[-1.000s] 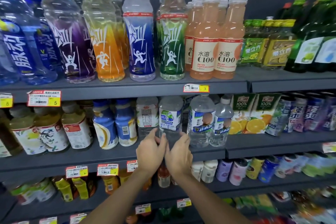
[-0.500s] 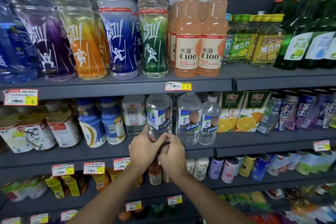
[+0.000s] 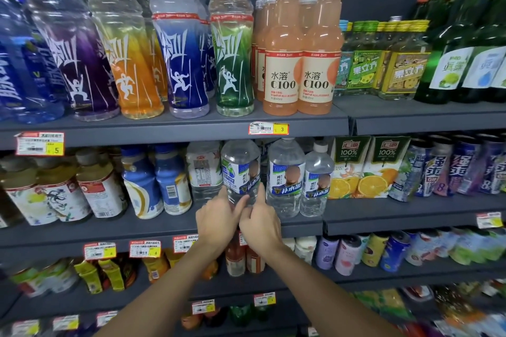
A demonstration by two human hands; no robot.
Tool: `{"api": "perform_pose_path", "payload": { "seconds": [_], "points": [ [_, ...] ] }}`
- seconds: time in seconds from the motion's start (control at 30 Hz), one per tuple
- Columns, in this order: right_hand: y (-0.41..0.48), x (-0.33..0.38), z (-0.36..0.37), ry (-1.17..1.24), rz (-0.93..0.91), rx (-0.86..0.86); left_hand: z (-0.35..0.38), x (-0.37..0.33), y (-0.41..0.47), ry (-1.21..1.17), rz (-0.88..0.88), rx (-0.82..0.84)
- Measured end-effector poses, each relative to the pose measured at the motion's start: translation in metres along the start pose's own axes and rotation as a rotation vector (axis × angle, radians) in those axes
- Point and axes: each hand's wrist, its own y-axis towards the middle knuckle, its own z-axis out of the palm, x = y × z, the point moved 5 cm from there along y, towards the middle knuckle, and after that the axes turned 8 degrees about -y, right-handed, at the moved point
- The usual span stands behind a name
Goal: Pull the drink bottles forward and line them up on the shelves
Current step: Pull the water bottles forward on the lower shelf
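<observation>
Your left hand (image 3: 219,223) and right hand (image 3: 260,225) curl fingers round the base of a clear, blue-labelled plastic bottle (image 3: 240,172) upright near the dark grey middle shelf (image 3: 153,228)'s front edge; lower shelves (image 3: 427,275) look jumbled, so most work seems left.

A: Where does the view look from?
B: From one wide-angle camera worn on the head, facing the shelves (image 3: 175,131) head-on and tilted slightly down.
A: How near is it?
B: Close. The bottles (image 3: 282,35) on the top shelf fill the upper frame, several shelf levels show below, and shelf edges bow outward.
</observation>
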Motion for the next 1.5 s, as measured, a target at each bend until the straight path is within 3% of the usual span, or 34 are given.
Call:
{"api": "perform_pose_path", "payload": {
  "seconds": [0.17,0.4,0.73,0.8,0.9,1.03,1.17,1.5],
  "points": [
    [0.009,0.004,0.009,0.128,0.079,0.116,-0.002,0.003,0.005,-0.056,0.006,0.044],
    [0.003,0.003,0.017,0.181,0.063,0.113,-0.004,0.007,0.010,-0.267,0.026,0.122],
    [-0.021,-0.009,0.014,0.056,0.000,-0.030,0.002,0.011,0.022,-0.337,0.081,0.322],
    [-0.020,-0.009,0.004,-0.061,-0.018,-0.139,-0.003,0.016,0.022,-0.286,0.080,0.264],
    [-0.015,-0.007,-0.003,-0.168,0.010,-0.184,-0.018,0.027,0.014,-0.308,0.067,0.022],
    [-0.012,-0.003,0.000,-0.308,0.064,-0.188,-0.026,0.045,-0.007,-0.347,-0.176,-0.264],
    [-0.011,0.001,0.004,-0.424,0.121,-0.159,-0.015,0.043,-0.013,-0.247,-0.429,-0.233],
    [-0.008,-0.008,0.001,-0.417,0.054,-0.167,-0.007,0.030,0.012,-0.122,-0.501,-0.212]
  ]
}}
